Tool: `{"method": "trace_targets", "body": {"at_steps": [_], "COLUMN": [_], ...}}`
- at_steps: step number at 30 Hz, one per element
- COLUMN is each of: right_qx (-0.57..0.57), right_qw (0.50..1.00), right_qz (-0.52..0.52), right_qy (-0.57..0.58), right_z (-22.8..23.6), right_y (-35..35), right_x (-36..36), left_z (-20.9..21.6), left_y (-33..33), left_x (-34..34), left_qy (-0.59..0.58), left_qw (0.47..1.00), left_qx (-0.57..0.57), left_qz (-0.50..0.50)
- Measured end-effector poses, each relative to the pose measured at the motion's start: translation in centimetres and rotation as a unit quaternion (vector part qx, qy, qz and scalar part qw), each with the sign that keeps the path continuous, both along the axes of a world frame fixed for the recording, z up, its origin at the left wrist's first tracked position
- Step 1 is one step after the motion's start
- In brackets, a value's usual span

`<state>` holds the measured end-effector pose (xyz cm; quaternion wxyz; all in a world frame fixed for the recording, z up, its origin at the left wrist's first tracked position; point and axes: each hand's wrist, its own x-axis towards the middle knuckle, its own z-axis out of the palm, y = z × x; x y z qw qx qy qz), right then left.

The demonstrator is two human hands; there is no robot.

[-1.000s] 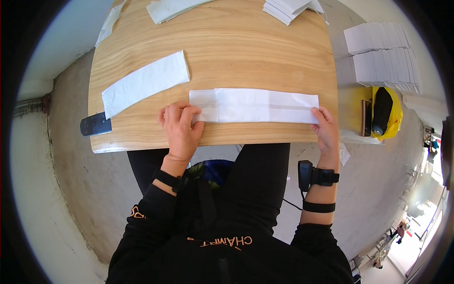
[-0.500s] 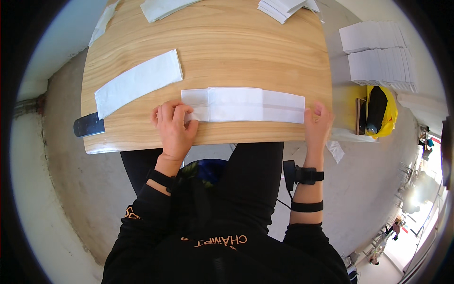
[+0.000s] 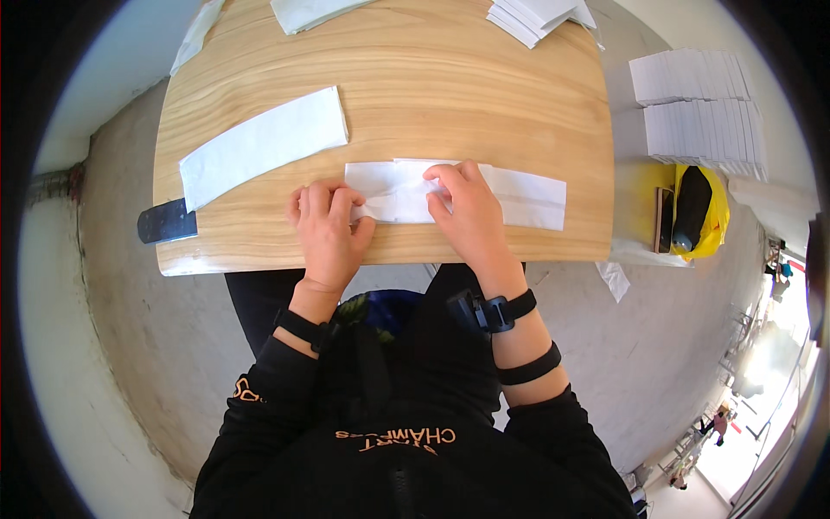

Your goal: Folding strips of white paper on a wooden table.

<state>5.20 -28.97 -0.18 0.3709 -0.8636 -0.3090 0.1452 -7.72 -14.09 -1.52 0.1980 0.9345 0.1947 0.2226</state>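
Observation:
A long, flat white strip [image 3: 532,199], like folded paper or a thin sleeve, lies crosswise near the table's front edge. A second white layer overlaps its middle, and wrinkles show toward the left end. At that left end, my left hand [image 3: 333,221] has curled fingers and thumb closed on the lower corner. My right hand [image 3: 471,208] is over the middle of the strip, index finger and thumb bent and apart, their tips at its surface. Another white strip [image 3: 264,143] rests at a slant farther left, its lower end by a dark flat object [image 3: 167,222].
The wooden table [image 3: 484,104] has more white sheets [image 3: 316,10] at its far side and a white stack [image 3: 532,19] at far right. Right of the table are stacked white bundles [image 3: 705,130] and a yellow bag [image 3: 713,212] with dark items. A scrap [image 3: 614,279] lies on the floor.
My right hand has moved left from the strip's right end to its middle. My left hand stays at the left end, where the strip now looks more wrinkled.

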Motion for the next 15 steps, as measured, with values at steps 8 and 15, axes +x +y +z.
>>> {"method": "trace_targets", "body": {"at_steps": [8, 15], "right_qx": [-0.024, -0.059], "right_qw": [0.998, 0.993], "right_qz": [0.028, 0.062], "right_qy": [-0.049, -0.076], "right_z": [0.4, 0.8], "right_y": [0.3, 0.6], "right_x": [-0.5, -0.4], "left_z": [0.8, 1.5], "left_y": [1.3, 2.4], "left_x": [-1.5, -2.7], "left_qy": [-0.007, 0.022], "left_qw": [0.998, 0.983], "left_qx": [-0.054, -0.142], "left_qz": [0.025, 0.114]}}
